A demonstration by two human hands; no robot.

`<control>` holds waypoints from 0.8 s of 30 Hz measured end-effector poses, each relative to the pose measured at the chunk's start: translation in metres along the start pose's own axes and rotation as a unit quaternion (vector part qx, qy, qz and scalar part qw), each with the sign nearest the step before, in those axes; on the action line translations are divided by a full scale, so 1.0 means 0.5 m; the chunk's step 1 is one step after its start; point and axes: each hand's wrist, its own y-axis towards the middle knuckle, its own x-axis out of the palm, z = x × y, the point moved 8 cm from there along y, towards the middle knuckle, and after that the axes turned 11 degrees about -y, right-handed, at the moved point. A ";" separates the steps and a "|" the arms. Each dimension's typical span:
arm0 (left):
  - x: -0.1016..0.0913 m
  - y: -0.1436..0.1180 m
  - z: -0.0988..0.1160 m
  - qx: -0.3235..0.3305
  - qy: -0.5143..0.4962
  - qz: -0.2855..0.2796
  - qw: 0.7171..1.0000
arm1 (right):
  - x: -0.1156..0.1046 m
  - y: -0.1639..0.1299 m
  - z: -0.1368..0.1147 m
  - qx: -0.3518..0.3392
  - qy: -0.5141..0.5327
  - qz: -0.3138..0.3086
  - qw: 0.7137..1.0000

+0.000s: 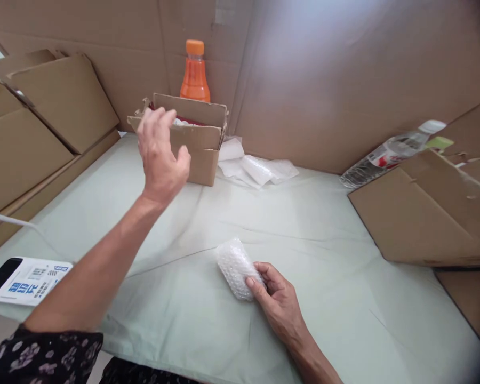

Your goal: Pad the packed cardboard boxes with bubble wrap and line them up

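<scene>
My right hand (278, 298) grips a small bubble-wrapped bundle (238, 269) by its right edge, thumb on top, low over the cloth. Whatever the wrap encloses cannot be made out. Farther back, my left hand (160, 152) is raised in front of the left part of a small open cardboard box (203, 154), thumb apart and fingers loosely bent. No object shows in that hand. Something white and a dark red edge are visible inside the box, partly hidden by its front wall and my fingers.
Bubble-wrap sheets (260, 168) lie right of the small box, and an orange bottle (195, 74) stands behind it. Cardboard boxes flank the pale green cloth (320, 234). A clear bottle (388, 154) leans at right; a phone-like item with a printed label (34, 280) lies at left.
</scene>
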 end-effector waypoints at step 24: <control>-0.195 -0.242 0.152 0.194 0.032 -0.219 0.956 | -0.259 -0.056 -0.107 -0.052 0.079 0.429 0.898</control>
